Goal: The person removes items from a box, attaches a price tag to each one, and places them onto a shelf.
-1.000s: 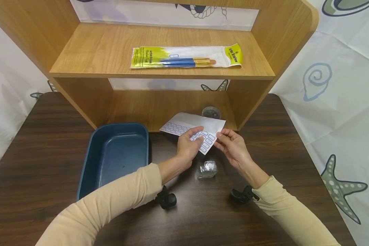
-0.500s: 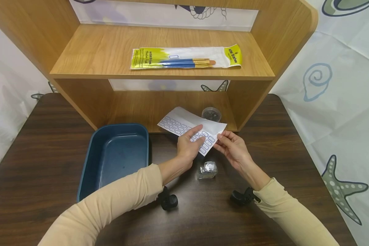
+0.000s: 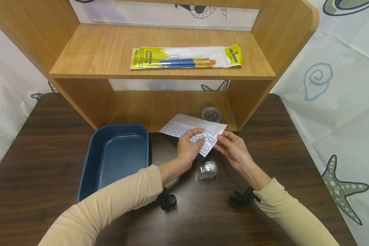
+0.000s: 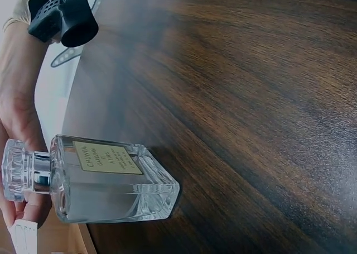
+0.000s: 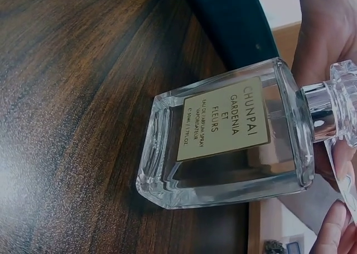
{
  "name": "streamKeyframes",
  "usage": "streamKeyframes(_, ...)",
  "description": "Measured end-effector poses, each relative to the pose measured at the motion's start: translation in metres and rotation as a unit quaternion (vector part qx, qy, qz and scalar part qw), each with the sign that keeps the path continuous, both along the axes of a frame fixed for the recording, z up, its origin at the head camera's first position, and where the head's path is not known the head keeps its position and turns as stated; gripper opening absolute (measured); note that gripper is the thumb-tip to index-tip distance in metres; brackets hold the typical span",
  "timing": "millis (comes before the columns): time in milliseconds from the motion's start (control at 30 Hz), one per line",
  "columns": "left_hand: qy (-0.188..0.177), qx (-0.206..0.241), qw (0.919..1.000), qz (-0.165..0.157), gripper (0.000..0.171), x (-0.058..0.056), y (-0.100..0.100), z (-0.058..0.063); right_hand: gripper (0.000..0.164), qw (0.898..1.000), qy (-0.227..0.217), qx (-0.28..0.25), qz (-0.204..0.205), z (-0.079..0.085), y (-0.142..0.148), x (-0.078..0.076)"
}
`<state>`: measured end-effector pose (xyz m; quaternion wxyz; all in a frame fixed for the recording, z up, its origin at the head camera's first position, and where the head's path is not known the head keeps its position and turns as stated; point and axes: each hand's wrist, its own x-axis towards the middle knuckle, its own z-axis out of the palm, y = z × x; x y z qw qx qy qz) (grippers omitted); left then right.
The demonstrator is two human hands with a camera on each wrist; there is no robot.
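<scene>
A white sheet of blue-bordered label stickers is held up in front of the shelf. My left hand grips it, with the thumb across the printed face and the other fingers mostly hidden behind. At the sheet's right corner, my right hand pinches the edge between thumb and fingertips. Below both hands a clear glass perfume bottle stands upright on the dark wood table. Its cream label reads "Chunpai Gardenia et Fleurs" in the right wrist view. The faceted clear cap shows in the left wrist view.
A dark blue tray lies to the left, partly under my left forearm. On the wooden shelf rests a pack of artist brushes. A small round clear container with dark bits sits on the lower board, behind the sheet.
The sheet's far left end rises slightly and then dips back. Both hands keep nearly the same place and hold.
</scene>
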<state>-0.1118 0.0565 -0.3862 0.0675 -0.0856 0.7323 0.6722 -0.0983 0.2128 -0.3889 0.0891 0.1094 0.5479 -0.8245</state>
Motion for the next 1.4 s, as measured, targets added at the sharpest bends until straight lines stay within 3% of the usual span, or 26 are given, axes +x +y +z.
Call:
streamKeyframes(567,-0.005,0.022,0.9995,0.020,0.017,0.003,0.001,-0.003,0.011,0.999,-0.010,0.031,-0.005,-0.003,-0.001,-0.002)
streamKeyframes(900,-0.048,0.055,0.9973,-0.014,0.018,0.010,-0.001,-0.004,0.020,0.998,-0.011,0.059,-0.007,-0.014,0.010,-0.009)
streamKeyframes(1100,-0.066,0.083,0.9937,-0.036,0.016,0.018,-0.010,-0.005,0.010,0.996,0.004,0.092,0.018,-0.025,0.032,-0.018)
streamKeyframes(1333,-0.084,0.029,0.9940,-0.063,0.015,0.030,-0.032,0.001,0.014,0.989,-0.012,0.139,0.051,-0.031,0.064,-0.023)
streamKeyframes(1400,-0.091,0.032,0.9934,-0.063,0.015,0.031,-0.037,0.004,0.009,0.986,-0.014,0.153,0.060,-0.032,0.068,-0.023)
